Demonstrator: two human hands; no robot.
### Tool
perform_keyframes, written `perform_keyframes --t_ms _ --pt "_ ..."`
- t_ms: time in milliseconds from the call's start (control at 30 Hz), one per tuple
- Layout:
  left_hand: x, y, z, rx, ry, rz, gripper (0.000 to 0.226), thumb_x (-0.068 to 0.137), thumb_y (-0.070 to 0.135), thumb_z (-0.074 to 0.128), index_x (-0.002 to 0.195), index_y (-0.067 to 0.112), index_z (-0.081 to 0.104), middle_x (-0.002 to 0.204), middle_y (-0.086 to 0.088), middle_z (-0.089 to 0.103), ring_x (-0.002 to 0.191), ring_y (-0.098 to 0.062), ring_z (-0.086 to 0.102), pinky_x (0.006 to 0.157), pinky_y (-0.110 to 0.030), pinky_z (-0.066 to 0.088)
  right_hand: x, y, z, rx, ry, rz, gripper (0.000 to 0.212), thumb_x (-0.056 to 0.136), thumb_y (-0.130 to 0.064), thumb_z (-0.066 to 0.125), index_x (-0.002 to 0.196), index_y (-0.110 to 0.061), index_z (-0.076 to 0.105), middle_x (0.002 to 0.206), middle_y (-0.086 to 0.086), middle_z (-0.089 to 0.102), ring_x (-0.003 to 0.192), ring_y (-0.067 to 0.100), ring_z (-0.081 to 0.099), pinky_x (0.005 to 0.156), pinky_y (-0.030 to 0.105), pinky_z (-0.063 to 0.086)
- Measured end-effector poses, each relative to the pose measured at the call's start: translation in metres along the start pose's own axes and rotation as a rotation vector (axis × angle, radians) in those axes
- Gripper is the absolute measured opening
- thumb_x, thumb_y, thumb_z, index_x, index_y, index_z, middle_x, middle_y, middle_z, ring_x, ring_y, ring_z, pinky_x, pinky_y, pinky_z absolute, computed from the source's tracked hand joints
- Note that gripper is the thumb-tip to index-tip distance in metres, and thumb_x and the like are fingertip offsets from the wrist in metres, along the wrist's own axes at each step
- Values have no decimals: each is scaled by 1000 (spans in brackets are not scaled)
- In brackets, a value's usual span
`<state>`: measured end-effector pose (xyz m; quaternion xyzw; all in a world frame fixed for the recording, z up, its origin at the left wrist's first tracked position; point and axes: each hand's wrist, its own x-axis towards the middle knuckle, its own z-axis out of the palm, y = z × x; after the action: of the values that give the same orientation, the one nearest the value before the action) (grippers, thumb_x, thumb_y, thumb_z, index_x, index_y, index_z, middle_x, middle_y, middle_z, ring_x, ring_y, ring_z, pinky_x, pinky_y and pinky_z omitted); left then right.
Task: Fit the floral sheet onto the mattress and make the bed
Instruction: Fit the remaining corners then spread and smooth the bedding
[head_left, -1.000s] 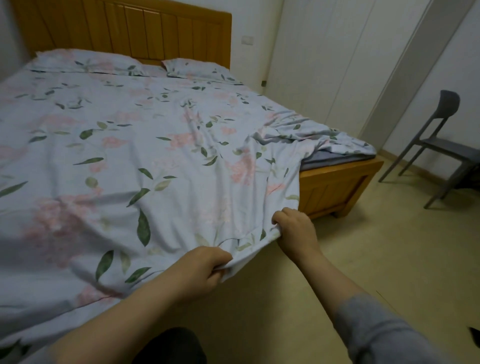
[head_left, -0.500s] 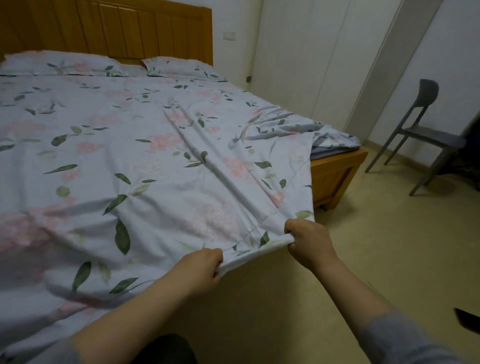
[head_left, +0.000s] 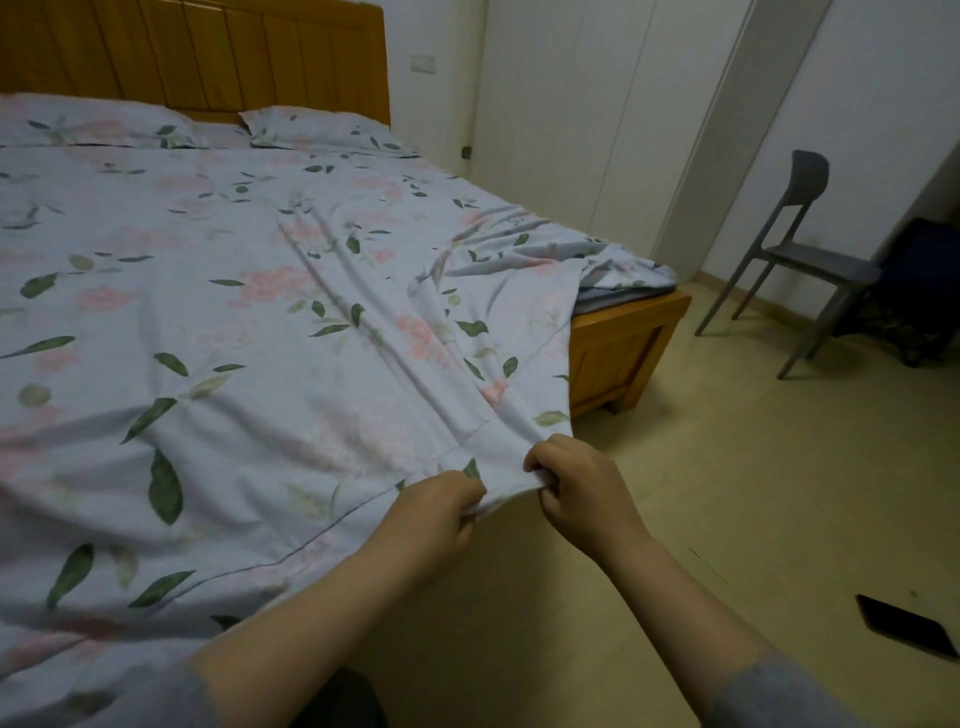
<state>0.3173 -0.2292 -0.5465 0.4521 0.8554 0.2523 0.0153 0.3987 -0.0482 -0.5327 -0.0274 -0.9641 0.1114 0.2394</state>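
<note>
A pale blue floral sheet (head_left: 249, 332) with pink blossoms and green leaves lies spread over the bed. Its near edge is lifted and pulled taut off the side. My left hand (head_left: 434, 512) and my right hand (head_left: 579, 480) grip that edge close together, near the sheet's corner. Folds run from my hands up across the sheet. At the foot end the sheet is bunched (head_left: 618, 267), and a strip of grey mattress (head_left: 610, 299) shows beneath it. Two matching pillows (head_left: 317, 130) lie at the wooden headboard (head_left: 208, 57).
The wooden bed frame's corner (head_left: 623, 348) stands out at the foot end. A grey chair (head_left: 795, 260) stands by the far wall, with a dark bag (head_left: 919, 296) beside it. A black flat object (head_left: 906, 626) lies on the floor to my right. Beige floor stretches between.
My hands have moved closer together on the sheet's edge and drawn it further off the side. More of the sheet now hangs over the bed frame near the foot.
</note>
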Motion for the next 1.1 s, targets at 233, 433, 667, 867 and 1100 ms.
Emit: perform_keyframes --t_ms 233,433,667,867,1100 --pt "3 -15 -19 20 -162 117 11 83 17 47 73 21 49 70 7 43 66 -10 43 61 -19 33 16 38 10 -105 -1 106 13 77 -10 68 88 -15 63 88 1 63 79 18 57 60 23 42" --pt "19 -30 -12 19 -225 109 14 83 20 51 74 10 52 70 -2 51 64 -16 48 60 -30 38 31 38 29 -19 -2 167 7 90 -23 58 92 -17 61 87 -3 62 76 13 57 58 16 34" --pt "54 -26 -6 -46 -140 -50 34 84 37 58 115 24 51 108 3 55 95 -17 57 81 -29 48 41 25 22 317 27 331 20 98 -24 43 78 -22 46 66 -9 47 59 8 47 49 23 30" --pt "81 -3 -10 -138 -19 76 20 91 34 44 89 18 55 88 -3 57 85 -25 56 66 -30 35 44 21 0 137 -39 211 28 90 -39 51 68 -30 34 56 -8 39 54 14 41 49 35 32" --pt "80 -14 -29 -149 -22 196 22 90 26 35 81 21 55 77 1 58 72 -17 52 60 -25 37 45 30 -16 -162 -196 83 17 84 -35 65 95 -24 59 79 -3 66 68 20 59 54 26 32"
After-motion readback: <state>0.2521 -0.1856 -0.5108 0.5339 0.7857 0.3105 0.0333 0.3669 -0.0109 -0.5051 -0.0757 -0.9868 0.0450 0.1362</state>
